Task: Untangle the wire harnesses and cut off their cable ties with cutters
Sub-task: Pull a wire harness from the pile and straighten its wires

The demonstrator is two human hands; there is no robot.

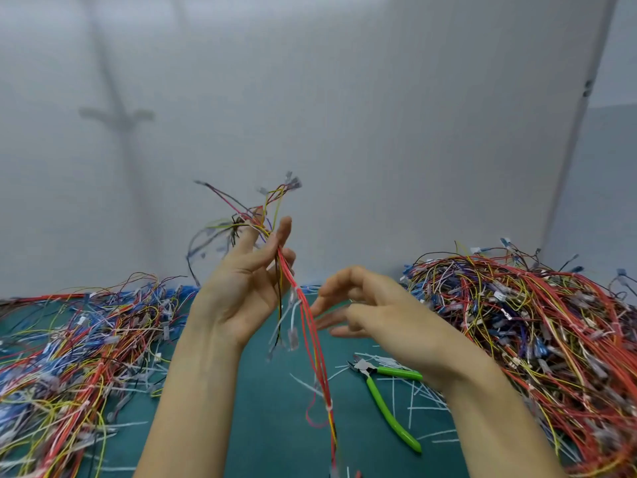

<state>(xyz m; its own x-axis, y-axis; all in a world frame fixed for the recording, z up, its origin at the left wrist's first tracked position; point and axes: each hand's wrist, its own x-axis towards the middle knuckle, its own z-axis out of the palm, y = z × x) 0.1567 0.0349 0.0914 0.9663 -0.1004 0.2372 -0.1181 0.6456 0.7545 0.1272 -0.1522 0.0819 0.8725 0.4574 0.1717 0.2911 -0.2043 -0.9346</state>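
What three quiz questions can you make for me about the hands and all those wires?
1. True or false: the right hand is holding the cutters.
2. What colour are the cutters' handles? A red, B green, C blue.
3. Fill the gap: the lifted wire harness is held by the ___ hand.

Key:
1. False. The cutters lie on the mat, and the right hand holds nothing.
2. B.
3. Left. The left hand grips it.
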